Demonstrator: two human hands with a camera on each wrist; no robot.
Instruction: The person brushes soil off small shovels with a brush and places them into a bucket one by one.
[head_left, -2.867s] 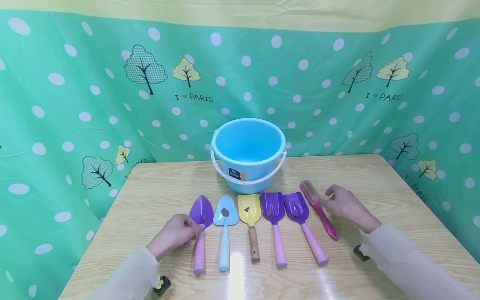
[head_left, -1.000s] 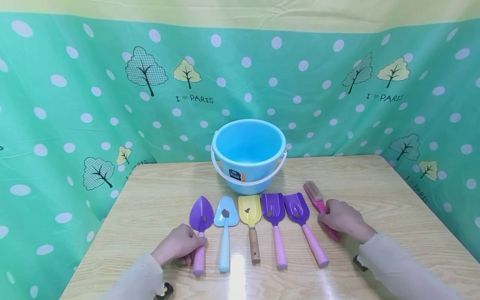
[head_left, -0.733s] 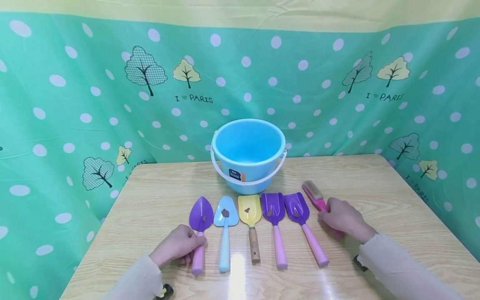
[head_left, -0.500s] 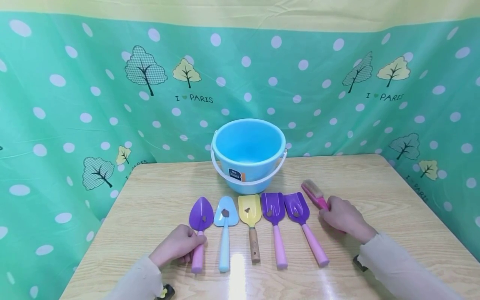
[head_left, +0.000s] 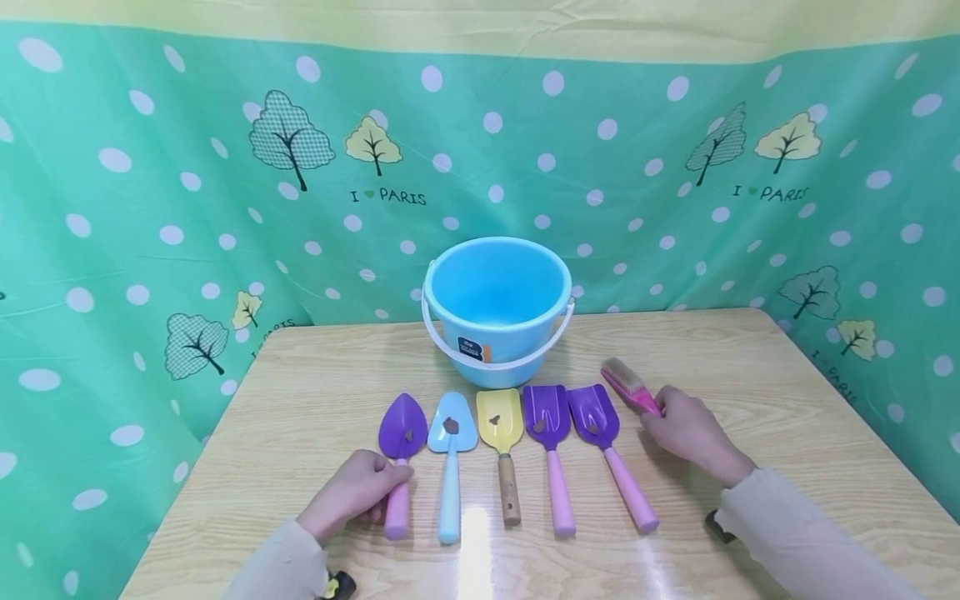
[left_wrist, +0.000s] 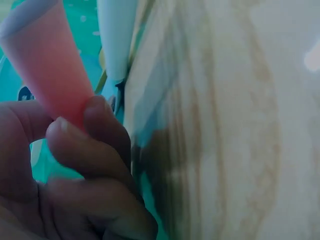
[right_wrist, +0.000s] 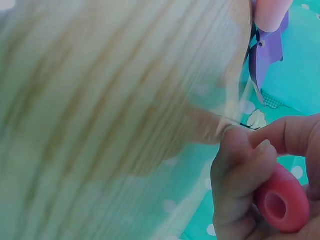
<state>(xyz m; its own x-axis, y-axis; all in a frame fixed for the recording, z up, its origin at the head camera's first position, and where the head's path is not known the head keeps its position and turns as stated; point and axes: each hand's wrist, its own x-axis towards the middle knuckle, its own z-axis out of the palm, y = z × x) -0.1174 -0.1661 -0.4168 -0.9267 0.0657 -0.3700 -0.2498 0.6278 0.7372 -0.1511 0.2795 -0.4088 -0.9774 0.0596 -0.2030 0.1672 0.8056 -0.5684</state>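
My left hand (head_left: 358,487) pinches the pink handle of a purple pointed trowel (head_left: 402,421), leftmost in the row, with a small brown piece on its blade. In the left wrist view, thumb and fingertips close round the pink handle (left_wrist: 47,60), its end standing off the tabletop. At the row's right, my right hand (head_left: 690,429) grips a pink brush (head_left: 628,386) by its handle, bristles facing up and pointing to the far left. Its hollow handle end (right_wrist: 284,202) pokes out of my curled fingers in the right wrist view.
Between my hands lie a light blue trowel (head_left: 452,450), a yellow scoop (head_left: 501,408) with a wooden handle, and two purple scoops, one in the middle (head_left: 555,483) and one at right (head_left: 626,487). A blue bucket (head_left: 480,333) stands behind them against the polka-dot cloth (head_left: 637,192).
From hovering beside the brush, my right hand has gripped it and turned it slightly leftward. My left hand has slid down from the trowel's neck onto its handle and shifted it slightly.
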